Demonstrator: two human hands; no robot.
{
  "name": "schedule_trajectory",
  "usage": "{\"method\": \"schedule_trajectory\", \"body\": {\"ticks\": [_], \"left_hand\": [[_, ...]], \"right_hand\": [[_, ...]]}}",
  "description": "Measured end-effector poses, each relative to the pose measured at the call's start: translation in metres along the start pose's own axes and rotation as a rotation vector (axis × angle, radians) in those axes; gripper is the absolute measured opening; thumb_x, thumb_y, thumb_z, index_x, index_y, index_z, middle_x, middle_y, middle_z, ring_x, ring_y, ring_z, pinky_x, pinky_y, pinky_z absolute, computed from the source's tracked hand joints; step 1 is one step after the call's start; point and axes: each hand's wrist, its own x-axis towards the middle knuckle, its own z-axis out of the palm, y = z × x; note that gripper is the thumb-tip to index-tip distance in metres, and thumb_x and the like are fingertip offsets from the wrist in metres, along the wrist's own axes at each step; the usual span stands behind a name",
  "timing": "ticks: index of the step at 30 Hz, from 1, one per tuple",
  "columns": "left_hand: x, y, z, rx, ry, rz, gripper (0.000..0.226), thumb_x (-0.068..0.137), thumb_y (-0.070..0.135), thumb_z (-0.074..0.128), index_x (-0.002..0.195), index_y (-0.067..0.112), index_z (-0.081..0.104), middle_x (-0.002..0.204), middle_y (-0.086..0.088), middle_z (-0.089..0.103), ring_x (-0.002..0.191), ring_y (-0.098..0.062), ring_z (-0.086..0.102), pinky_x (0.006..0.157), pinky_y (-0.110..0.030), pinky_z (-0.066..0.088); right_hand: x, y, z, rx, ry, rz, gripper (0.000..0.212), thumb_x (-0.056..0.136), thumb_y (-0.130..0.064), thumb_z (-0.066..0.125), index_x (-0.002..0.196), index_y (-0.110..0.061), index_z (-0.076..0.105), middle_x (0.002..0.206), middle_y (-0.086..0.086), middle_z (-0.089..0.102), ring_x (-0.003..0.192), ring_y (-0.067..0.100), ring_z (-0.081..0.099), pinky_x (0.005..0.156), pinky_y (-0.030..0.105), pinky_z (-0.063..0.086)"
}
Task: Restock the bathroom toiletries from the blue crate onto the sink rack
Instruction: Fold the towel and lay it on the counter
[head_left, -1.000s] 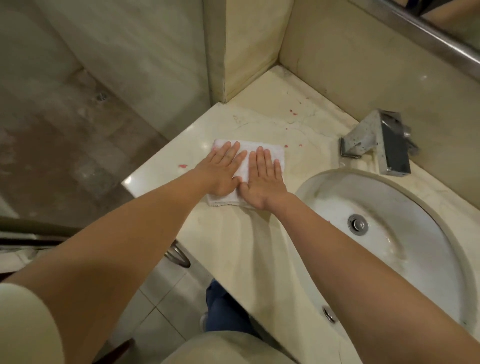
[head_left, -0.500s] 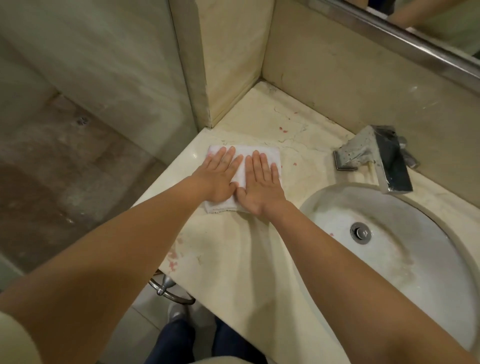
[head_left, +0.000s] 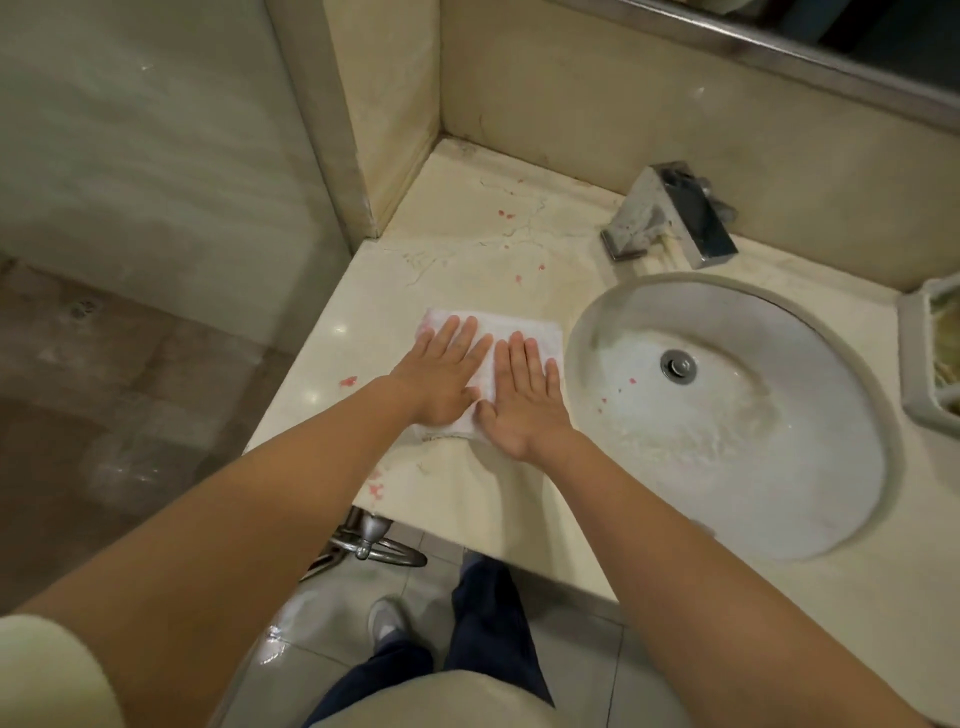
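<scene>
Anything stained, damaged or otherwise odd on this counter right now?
Yes: pinkish-red spots dot the countertop around the white towel, and a few lie inside the basin, like dried splashes. Also, thin cracks run through the countertop near the back corner.

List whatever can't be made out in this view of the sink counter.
Head view only.
White towel: its middle is covered by the left hand and right hand pressing flat on it.
White container at the right: cut off by the frame edge, contents unreadable.
Metal ring: partly hidden under the counter.
Blue crate and sink rack: not in view.
</scene>
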Motion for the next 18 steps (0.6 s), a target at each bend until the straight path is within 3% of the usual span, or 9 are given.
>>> {"method": "schedule_trajectory", "body": {"ticks": [9, 18], "left_hand": [[-0.002, 0.008, 0.007, 0.033, -0.012, 0.045, 0.067, 0.104, 0.043, 0.021, 0.151, 0.020, -0.021, 0.157, -0.006, -0.031, 0.145, -0.024, -0.028, 0.118, -0.042, -0.014], [0.050, -0.005, -0.025, 0.032, 0.021, 0.067, 0.067, 0.104, 0.042, 0.021, 0.151, 0.021, -0.020, 0.157, -0.005, -0.031, 0.145, -0.023, -0.027, 0.119, -0.043, -0.013]], "right_hand": [[-0.015, -0.003, 0.008, 0.058, -0.027, 0.074, 0.074, 0.101, -0.044, 0.019, 0.149, -0.010, -0.027, 0.155, 0.006, -0.037, 0.141, 0.020, -0.036, 0.116, 0.042, -0.023], [0.037, 0.017, -0.024, 0.120, -0.034, 0.114, 0.074, 0.101, -0.049, 0.016, 0.147, -0.015, -0.029, 0.153, 0.003, -0.041, 0.140, 0.017, -0.038, 0.113, 0.041, -0.026]]}}
